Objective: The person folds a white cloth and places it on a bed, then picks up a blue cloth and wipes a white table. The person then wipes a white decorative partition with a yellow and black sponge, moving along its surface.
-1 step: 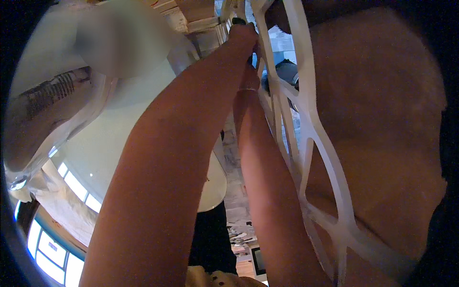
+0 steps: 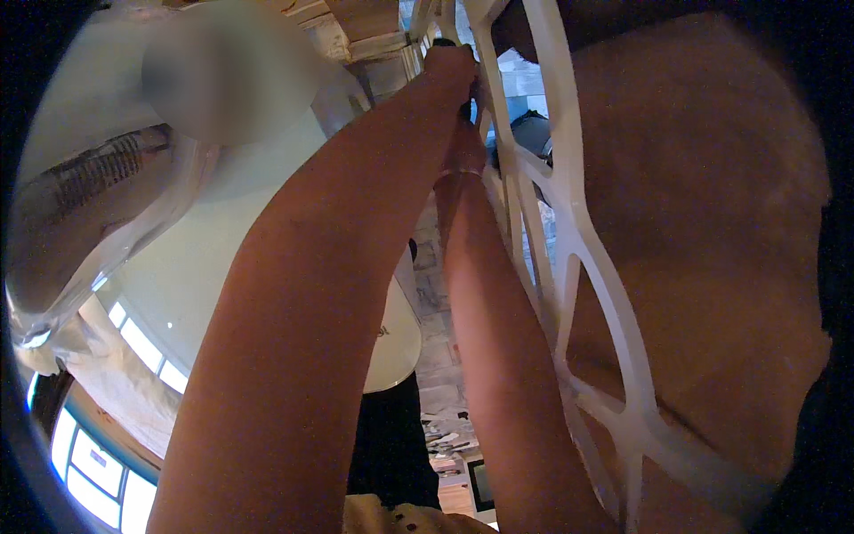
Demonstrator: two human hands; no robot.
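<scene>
Your left hand (image 2: 452,64) and right hand (image 2: 464,147), close together at upper centre, lie beside the white lattice frame (image 2: 567,178), to their right. A dark object (image 2: 442,42) shows at the left hand; your fingers' state cannot be told. Left: clear plastic bag (image 2: 93,209), pale tabletop (image 2: 209,258).

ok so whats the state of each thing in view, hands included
left hand: beside the white frame, fingers mostly hidden, grip unclear
right hand: partly behind the left forearm, grip unclear
white frame: openwork
clear plastic: shiny, uneven
window: brightly lit, open or shut unclear
</scene>
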